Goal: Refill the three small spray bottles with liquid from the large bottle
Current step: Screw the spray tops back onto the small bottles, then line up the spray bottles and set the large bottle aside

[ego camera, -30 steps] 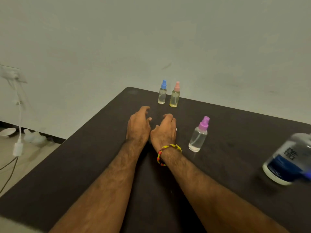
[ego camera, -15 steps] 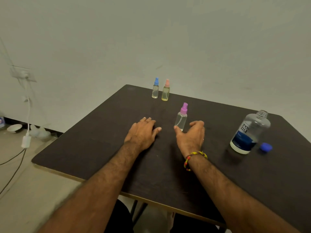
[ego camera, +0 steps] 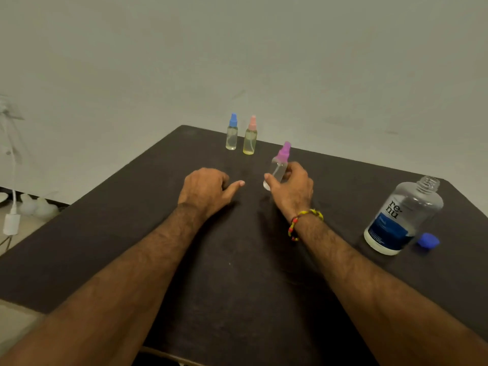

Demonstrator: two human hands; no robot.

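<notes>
Purple-capped spray bottle | gripped by right hand; left hand resting on table

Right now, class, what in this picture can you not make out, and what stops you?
- Lower body of the purple-capped spray bottle: head view, hidden by the right hand, so its fill level is unclear.
- Left hand fingertips: curled under the hand; only one finger shows.
- Small print on the large bottle label: too small to read.
- Objects on the floor at left: blurred and cut off by the picture edge.
</notes>
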